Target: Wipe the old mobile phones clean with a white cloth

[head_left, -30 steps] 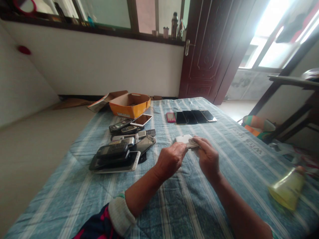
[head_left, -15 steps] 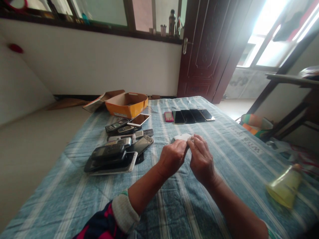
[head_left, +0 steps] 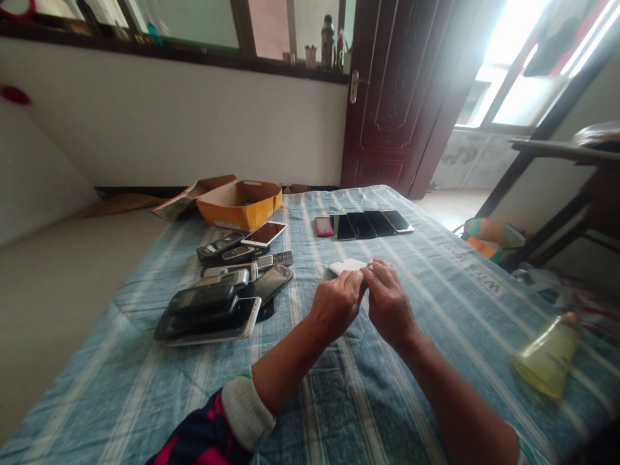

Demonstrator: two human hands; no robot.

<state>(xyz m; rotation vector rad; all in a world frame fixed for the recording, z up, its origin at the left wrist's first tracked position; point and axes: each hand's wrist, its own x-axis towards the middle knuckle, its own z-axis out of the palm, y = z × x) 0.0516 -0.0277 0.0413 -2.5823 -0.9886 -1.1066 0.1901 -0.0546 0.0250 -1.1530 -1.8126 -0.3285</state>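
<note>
Two hands had closed grips—my left hand held the white device, my right hand pinched its corner (fingers hid the near edge)—over the striped cloth. I judged steady left support and light right-hand pressure best.

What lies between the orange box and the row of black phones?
Only striped cloth separates the orange box from the phone row's pink-edged item, in the head view.
</note>
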